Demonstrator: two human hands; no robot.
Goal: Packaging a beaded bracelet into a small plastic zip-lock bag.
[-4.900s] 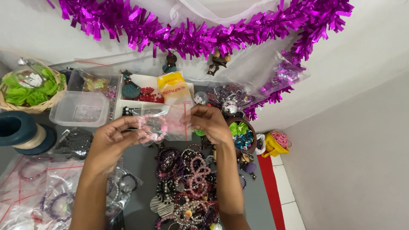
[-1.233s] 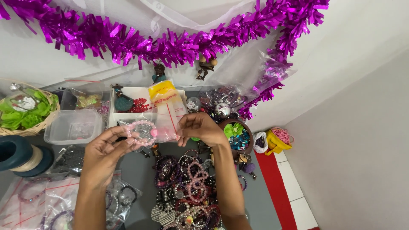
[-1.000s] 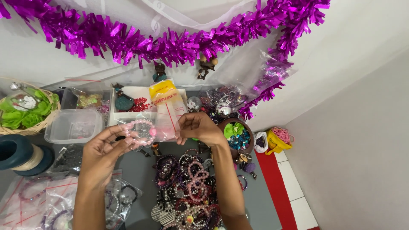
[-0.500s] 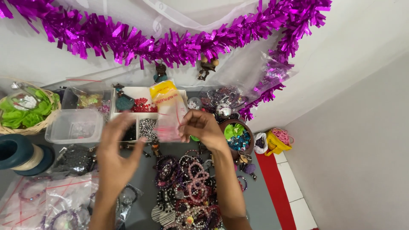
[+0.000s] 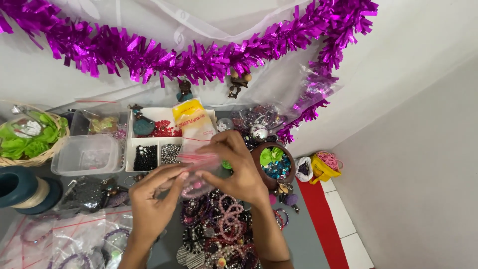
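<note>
Bag [image 5: 196,172]: small, clear, soft, light, slippery; best pinched at top strip.
Left hand [image 5: 152,199]: pinching bag, above bracelet pile [image 5: 221,224].
Right hand [image 5: 239,167]: pinching bag too.

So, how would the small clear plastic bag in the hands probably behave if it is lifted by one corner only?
The clear plastic bag looks thin and crumples between the left hand and right hand, so it would likely hang floppy. The pink beads showing through its lower part would probably slide to the lowest point. The glossy film may be somewhat slippery.
</note>
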